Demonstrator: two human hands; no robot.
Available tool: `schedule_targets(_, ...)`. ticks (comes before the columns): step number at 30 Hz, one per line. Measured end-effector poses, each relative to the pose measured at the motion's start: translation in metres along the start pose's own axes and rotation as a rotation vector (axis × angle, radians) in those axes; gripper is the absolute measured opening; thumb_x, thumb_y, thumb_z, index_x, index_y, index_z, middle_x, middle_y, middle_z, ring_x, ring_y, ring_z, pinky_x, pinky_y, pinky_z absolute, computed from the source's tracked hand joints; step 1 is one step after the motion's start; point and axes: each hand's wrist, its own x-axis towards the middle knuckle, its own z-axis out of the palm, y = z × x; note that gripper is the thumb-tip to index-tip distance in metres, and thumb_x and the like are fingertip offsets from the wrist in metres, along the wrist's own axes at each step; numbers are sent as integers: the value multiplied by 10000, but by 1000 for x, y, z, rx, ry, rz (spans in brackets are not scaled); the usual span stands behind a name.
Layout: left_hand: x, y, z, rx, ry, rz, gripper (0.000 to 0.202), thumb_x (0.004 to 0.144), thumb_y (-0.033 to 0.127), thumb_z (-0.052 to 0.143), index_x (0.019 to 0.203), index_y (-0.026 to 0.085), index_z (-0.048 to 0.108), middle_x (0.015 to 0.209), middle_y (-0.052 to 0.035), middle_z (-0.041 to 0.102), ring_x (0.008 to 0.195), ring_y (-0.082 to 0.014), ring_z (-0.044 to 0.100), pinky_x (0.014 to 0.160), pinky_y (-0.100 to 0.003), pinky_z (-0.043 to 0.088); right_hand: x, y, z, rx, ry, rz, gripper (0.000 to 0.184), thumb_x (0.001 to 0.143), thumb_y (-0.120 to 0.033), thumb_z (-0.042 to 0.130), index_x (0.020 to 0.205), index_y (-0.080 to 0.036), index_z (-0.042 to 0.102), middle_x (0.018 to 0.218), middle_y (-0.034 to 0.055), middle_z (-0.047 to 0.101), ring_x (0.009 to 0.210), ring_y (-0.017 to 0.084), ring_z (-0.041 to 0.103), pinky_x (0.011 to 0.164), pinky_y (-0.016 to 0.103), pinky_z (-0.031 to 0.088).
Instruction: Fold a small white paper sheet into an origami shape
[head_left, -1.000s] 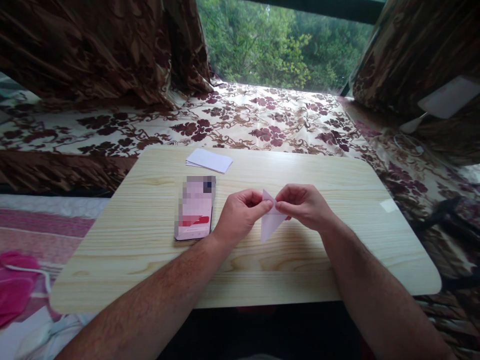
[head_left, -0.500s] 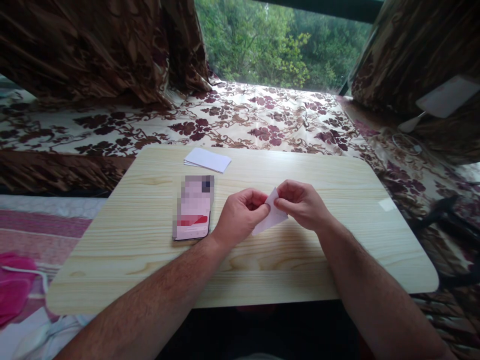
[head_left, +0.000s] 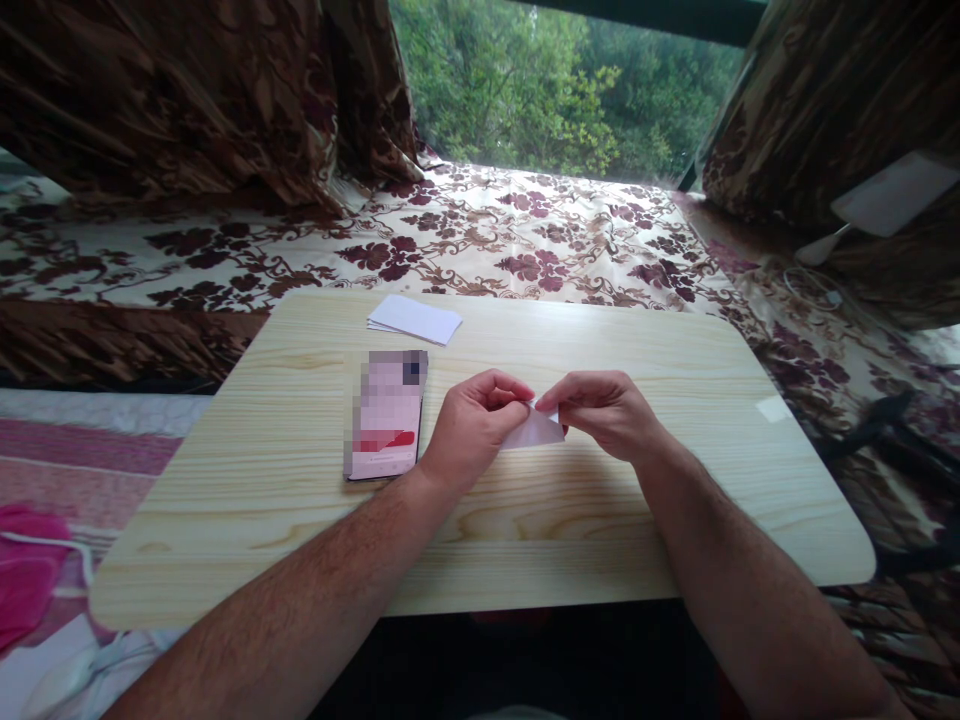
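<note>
The left hand [head_left: 480, 415] and the right hand [head_left: 609, 412] are positioned close together, both clamped on one folded white paper [head_left: 534, 431]. The paper is held over the middle of the desk [head_left: 750, 500], well in from all four edges. The left thumb and fingers pinch its left portion; the right thumb and fingers pinch its upper right portion. The visible face slopes down toward the near edge of the desk and ends in a nearly straight lower border. The upper border is largely covered by the fingers (whether the fingertips of the two hands touch each other cannot be told).

A stack of white paper [head_left: 416, 320] lies flat near the far edge of the desk, toward the far left corner. Its sheets are slightly fanned at the left end. A phone [head_left: 388, 420] lies screen up in the left half of the desk, between the stack and the near edge, just beside the left wrist. The screen is lit and shows a red bar; its upper part is pixelated.

Beyond the far edge of the desk, a floral cloth [head_left: 532, 235] extends to a window [head_left: 570, 90] with green foliage outside. Dark patterned curtains [head_left: 225, 100] hang at both sides. Past the far right corner stands a white lamp [head_left: 892, 195].
</note>
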Motion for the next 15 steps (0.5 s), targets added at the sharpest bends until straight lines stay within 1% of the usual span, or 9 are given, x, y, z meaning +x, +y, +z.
schedule_targets(6, 2, -3, -2, -26, -4, 4, 105, 698, 177, 730, 799, 177, 702, 672, 9, 678, 561, -97, 544, 528, -206, 374, -1, 0, 0, 19, -15, 8, 87, 745, -153, 758, 827, -158, 785, 692, 29, 690, 609, 118, 595, 561, 242, 473)
schedule_targets(10, 3, -5, -3, -66, -17, 7, 94, 699, 182, 724, 791, 185, 706, 675, 4, 687, 569, -110, 562, 539, -220, 387, -1, 0, -1, 9, -24, 7, 79, 742, -165, 769, 820, -152, 776, 707, 34, 692, 625, 123, 600, 571, 246, 477)
schedule_targets(15, 3, -5, -3, -76, 1, 15, 87, 681, 167, 718, 767, 180, 714, 668, 5, 680, 586, -114, 567, 549, -221, 391, 0, 0, -2, -11, -48, -5, 84, 741, -202, 782, 801, -146, 765, 724, 42, 690, 651, 128, 596, 587, 252, 477)
